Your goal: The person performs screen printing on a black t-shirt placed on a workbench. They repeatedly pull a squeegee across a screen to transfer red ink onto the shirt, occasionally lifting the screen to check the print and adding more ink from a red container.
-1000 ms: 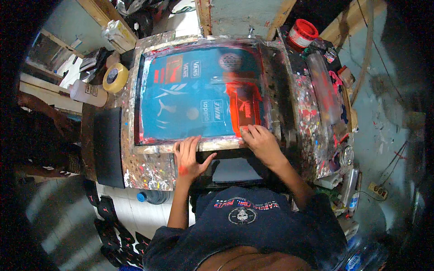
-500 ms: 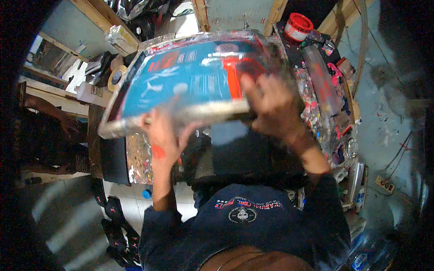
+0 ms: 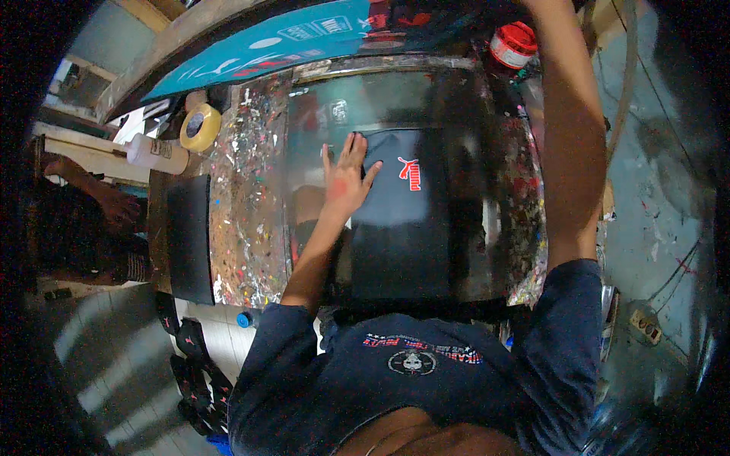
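A dark, flat cloth-like piece [image 3: 395,251] lies on the glossy printing board [image 3: 319,167], with a small red print [image 3: 411,175] on its upper right part. My left hand [image 3: 346,178] rests flat at the upper left edge of this piece, its fingers spread. Above the board, the screen printing frame [image 3: 205,38] is tilted up, and its blue mesh [image 3: 228,64] shows pale stencil shapes and red ink. My right arm [image 3: 570,137] reaches up past the upper edge of the view near the frame's right side; that hand is out of sight.
A red-lidded tub [image 3: 513,45] stands at the far right. On the left are a tape roll [image 3: 201,129], a plastic bottle [image 3: 157,154] and a black panel [image 3: 190,239]. Several dark pieces with red prints [image 3: 194,342] lie low on the left. Another person's arm [image 3: 99,194] shows at far left.
The frame has swung up and away, uncovering the dark piece and its red print. My left hand has left the frame for the piece. My right hand has risen out of view.
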`<move>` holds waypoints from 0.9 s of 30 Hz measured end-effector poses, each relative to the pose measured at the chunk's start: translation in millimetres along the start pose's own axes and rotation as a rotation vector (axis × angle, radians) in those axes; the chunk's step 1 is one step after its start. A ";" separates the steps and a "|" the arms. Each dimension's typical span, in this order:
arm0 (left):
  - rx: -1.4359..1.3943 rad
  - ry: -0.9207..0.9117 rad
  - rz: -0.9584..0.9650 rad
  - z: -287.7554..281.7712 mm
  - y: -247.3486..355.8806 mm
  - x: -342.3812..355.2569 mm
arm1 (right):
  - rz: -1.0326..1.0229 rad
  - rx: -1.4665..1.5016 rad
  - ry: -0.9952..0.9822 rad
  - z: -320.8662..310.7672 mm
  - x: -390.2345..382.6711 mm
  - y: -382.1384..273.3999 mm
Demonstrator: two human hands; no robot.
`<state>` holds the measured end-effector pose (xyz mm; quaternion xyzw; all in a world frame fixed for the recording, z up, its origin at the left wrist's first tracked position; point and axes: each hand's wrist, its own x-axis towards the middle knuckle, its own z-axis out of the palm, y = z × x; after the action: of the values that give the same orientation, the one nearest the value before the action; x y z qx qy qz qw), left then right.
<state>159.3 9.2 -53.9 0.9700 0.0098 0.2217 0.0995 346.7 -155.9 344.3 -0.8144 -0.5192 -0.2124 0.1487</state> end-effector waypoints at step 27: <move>-0.503 -0.192 0.621 66.5 282.6 65.8 | -0.030 -0.028 0.046 5.6 15.3 25.3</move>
<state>240.2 -276.1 -28.6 0.8886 -0.3474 0.1451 0.2621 376.5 -151.9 346.5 -0.8035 -0.5246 -0.2404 0.1462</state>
